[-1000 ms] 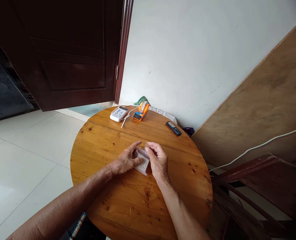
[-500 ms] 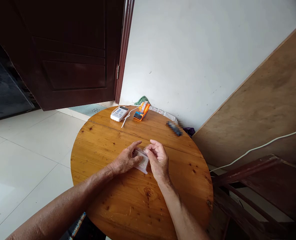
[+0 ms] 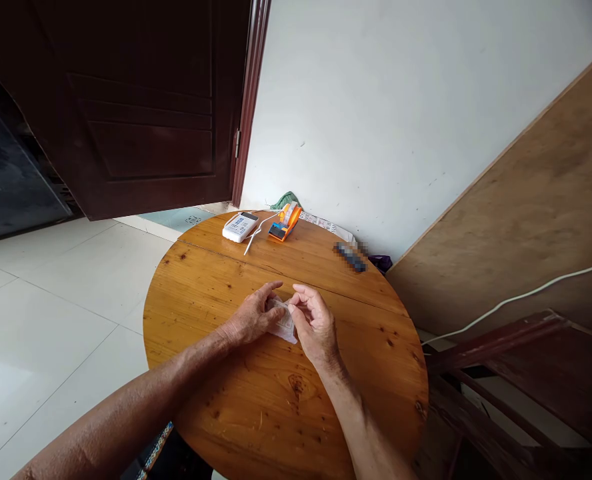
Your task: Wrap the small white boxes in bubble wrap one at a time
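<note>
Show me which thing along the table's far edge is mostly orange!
The tape dispenser; the boxy device is mostly white, and the blurred object is dark.

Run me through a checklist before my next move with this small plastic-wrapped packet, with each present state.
1. Left hand on the small, flat packet in translucent plastic: ok, thumb over it.
2. Right hand at the packet: ok, fingertips by its right side.
3. Right fingertips pinching the plastic: cannot tell, the fingers hide it.
4. Packet fully visible: not ok, hands cover part.
5. Orange-and-blue plastic tape dispenser clear of both hands: ok, near the far edge of the round wooden table.
6. Thin white cord clear of both hands: ok, lying beyond them.
</note>
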The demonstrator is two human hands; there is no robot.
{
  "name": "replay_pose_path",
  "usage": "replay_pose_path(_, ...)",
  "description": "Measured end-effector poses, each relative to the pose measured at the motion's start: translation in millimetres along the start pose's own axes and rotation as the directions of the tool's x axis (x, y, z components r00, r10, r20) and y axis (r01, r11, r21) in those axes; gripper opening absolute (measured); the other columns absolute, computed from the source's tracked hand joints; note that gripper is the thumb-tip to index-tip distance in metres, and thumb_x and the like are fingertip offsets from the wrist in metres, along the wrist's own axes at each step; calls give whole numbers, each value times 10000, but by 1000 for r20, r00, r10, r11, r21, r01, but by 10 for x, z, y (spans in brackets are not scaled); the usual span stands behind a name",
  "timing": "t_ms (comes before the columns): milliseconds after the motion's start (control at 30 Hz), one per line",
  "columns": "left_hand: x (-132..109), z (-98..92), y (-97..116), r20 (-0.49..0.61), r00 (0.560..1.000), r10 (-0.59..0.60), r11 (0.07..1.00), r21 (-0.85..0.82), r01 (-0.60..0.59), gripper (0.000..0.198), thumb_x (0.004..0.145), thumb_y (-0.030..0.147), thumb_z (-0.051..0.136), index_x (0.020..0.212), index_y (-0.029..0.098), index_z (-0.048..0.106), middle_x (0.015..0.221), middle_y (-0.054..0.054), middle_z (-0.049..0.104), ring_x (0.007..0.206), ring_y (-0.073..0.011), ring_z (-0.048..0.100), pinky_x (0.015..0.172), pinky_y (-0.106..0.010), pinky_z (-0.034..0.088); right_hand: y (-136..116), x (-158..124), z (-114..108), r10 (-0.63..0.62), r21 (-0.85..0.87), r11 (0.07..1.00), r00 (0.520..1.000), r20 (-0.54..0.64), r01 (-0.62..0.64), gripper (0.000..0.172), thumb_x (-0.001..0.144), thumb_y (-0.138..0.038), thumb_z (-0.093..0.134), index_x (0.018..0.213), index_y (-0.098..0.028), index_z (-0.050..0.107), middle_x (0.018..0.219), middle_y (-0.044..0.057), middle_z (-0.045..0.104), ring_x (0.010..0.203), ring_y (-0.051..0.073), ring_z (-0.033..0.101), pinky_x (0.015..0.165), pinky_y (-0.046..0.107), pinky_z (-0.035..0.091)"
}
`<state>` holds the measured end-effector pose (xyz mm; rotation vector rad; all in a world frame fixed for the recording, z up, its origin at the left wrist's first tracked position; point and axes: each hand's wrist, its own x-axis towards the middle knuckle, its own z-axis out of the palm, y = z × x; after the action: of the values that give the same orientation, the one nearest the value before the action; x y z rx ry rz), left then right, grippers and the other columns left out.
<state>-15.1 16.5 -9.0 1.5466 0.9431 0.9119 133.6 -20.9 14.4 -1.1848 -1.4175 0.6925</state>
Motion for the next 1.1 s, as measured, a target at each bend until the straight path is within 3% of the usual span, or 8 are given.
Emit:
replay_pose_path(233,21,-8,11,-17,999,-29,999,-42,29,546,807,352,619,1289,106,540,818,-12,576,749,-147,511,683,-269,423,85,-94,25,-205,-246,950,978,-24,193,280,858,-192,563,1115,-266,646,871,29,682,827,202,648,843,357,518)
replay_pose_path(367,31,-82,22,79,996,-29,990,-138,39,535,779,351,652,1244,104,557,913,-51,619,798,-160,540,704,-271,423,108,-121,34,-354,-370,866,935,20,336,303,889,-164,526,1157,-259,631,887,54,693,875,213,664,859,358,531)
replay_pose_path(500,48,-134,-2,151,988,-36,972,-227,70,531,723,319,680,1201,121,561,937,-46,620,762,-143,534,667,-254,408,110,-102,9,-413,-413,817,908,71,403,316,908,-150,504,1198,-234,597,885,50,691,863,198,670,851,346,547)
replay_pose_path(800,43,-123,51,145,989,-34,976,-206,63,208,747,321,631,863,163,560,683,48,504,578,-79,405,530,-204,312,-83,-59,-157,-371,-491,732,880,296,473,422,873,-63,494,1252,-245,538,976,49,720,916,196,682,883,362,552)
replay_pose_path(967,39,-115,56,130,991,-38,975,-211,65,208,729,327,631,825,154,565,668,51,500,557,-69,389,514,-198,302,-242,-170,-234,-379,-565,573,803,460,594,486,874,-12,441,1309,-217,510,1105,78,725,1039,209,670,1032,473,462)
replay_pose_path(1100,41,-86,49,128,991,-35,965,-253,66,242,709,350,661,790,156,542,639,54,495,553,-70,415,519,-195,325,-231,-371,-218,-407,-637,419,761,506,648,479,866,1,438,1305,-165,536,1206,113,699,1201,251,598,1082,516,383)
